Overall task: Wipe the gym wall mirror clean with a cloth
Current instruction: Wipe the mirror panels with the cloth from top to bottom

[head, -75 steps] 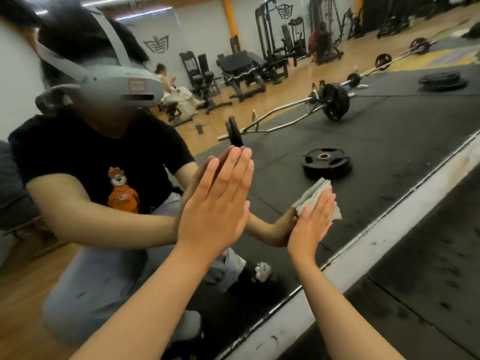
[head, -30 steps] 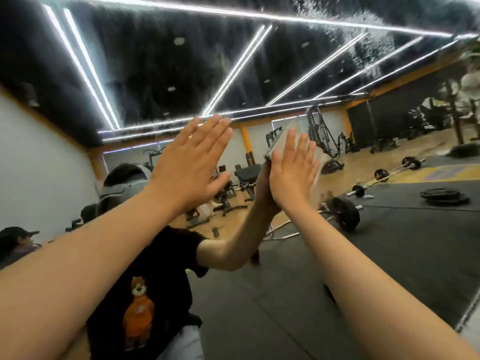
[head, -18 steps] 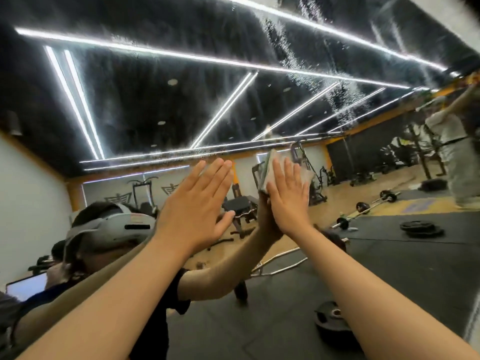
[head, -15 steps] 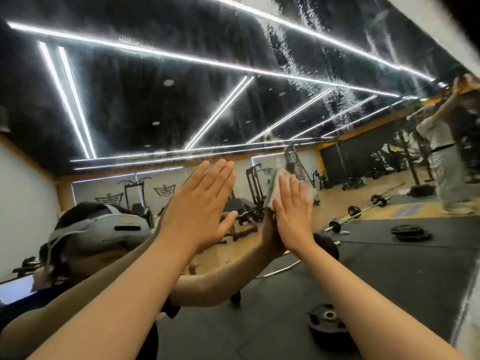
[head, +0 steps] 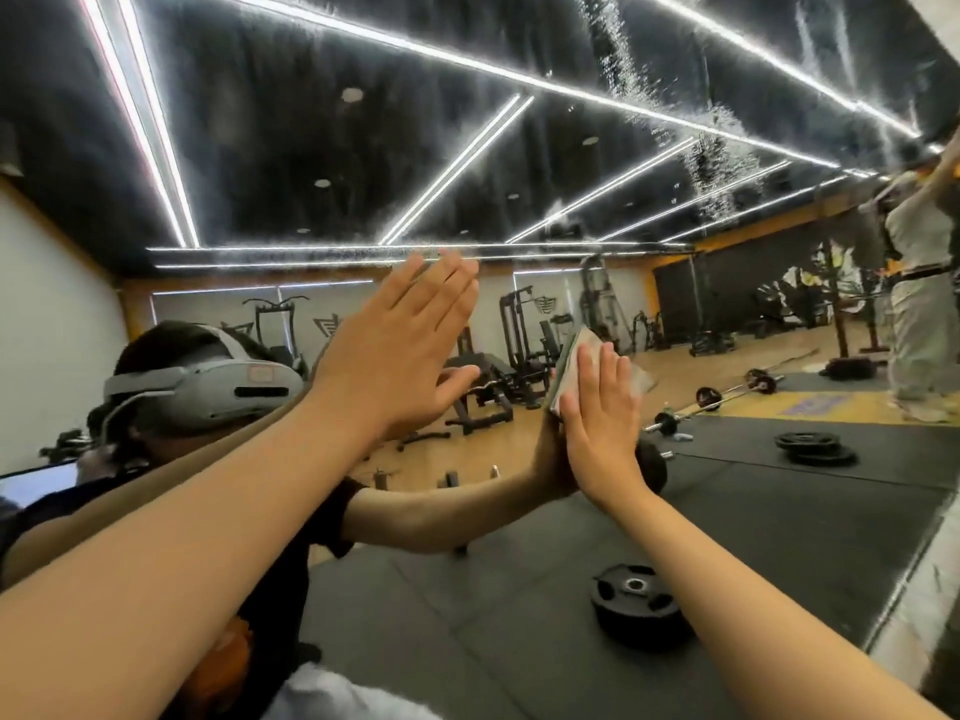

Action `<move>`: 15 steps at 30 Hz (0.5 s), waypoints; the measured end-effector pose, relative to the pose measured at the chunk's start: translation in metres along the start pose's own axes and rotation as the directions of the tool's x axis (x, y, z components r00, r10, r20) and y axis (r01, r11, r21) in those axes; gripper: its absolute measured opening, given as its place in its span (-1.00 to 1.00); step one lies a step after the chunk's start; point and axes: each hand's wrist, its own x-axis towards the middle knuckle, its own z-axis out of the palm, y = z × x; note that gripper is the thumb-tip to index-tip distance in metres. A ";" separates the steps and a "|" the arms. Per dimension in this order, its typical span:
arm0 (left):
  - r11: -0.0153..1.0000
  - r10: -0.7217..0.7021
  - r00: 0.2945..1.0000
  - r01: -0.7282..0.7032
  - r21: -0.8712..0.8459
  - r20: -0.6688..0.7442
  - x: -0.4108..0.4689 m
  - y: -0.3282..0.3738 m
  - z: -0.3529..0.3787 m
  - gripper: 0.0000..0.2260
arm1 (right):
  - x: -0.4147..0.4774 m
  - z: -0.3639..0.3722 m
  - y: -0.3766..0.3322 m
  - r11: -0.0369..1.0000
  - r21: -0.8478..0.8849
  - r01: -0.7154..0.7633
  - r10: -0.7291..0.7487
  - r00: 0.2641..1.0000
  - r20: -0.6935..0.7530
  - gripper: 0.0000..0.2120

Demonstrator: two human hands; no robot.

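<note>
Shiny glass fills almost the whole view: it is the mirror (head: 519, 148) on the gym wall, and it shows the room behind the person. White streaks and tiny spots sit on the glass high up, toward the right.

The right hand (head: 597, 423) is flat on the mirror with its fingers (head: 587, 376) straight, close together and pointing up. It presses a folded cloth (head: 571, 366) against the glass. The cloth is pale, with a green edge. It stands tall, its long side going up and down, leaning a little to the right. Its top pokes out above the fingertips. The right arm reaches up from the bottom right corner.

The left hand (head: 400, 356) is open too, with the fingers straight and together, pointing up and to the right. It holds nothing. I cannot tell if it touches the glass. The left arm comes up from the bottom left.

In the mirror, a black weight plate (head: 639, 605) lies flat on the dark floor mat (head: 779, 537).
</note>
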 end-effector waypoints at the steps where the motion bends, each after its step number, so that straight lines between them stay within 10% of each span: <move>1: 1.000 -0.003 1.000 0.002 -0.022 -0.022 0.001 -0.001 0.000 -0.29 | 0.002 -0.002 0.003 0.999 0.000 0.038 -0.038 0.999 0.010 -0.47; 15: 0.993 -0.114 0.955 0.105 -0.045 -0.275 0.107 -0.070 -0.028 -0.48 | 0.163 -0.053 -0.036 0.895 -0.123 0.429 -0.433 0.901 -0.008 -0.48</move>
